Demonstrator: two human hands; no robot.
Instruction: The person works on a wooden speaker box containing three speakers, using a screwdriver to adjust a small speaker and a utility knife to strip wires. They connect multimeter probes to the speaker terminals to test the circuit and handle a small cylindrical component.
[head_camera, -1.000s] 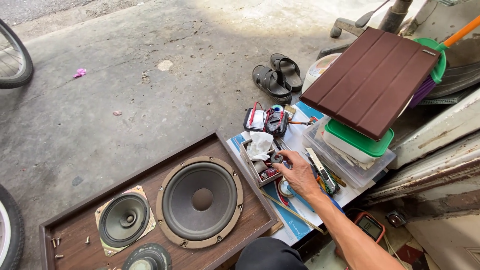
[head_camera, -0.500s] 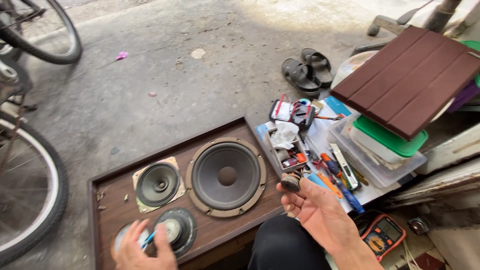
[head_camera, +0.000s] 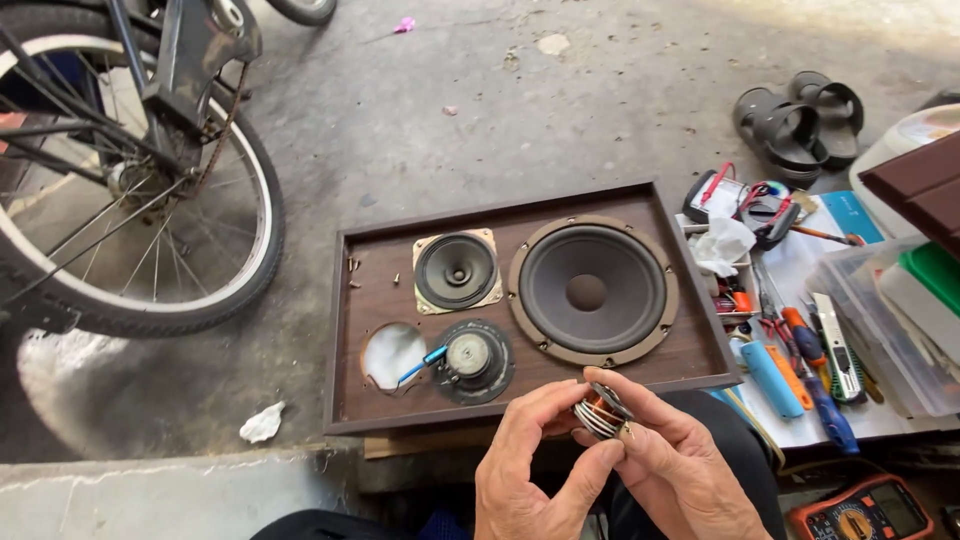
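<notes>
While both hands are meeting low in the frame, the left hand and right hand are pinching a small wire coil between thumbs and fingertips, just in front of the near edge of the speaker box; the wrists are running off the bottom edge, and the coil's underside is hiding behind the fingers, so its leads are hard to make out. Beyond them, a loose small speaker is lying face down beside an open round hole; a mid speaker and a big speaker are sitting further back. To the right, tools are crowding a sheet, and a meter is being cut by the corner. A bicycle wheel is closing the left side; bare concrete is lying open behind the box, up to the sandals.
</notes>
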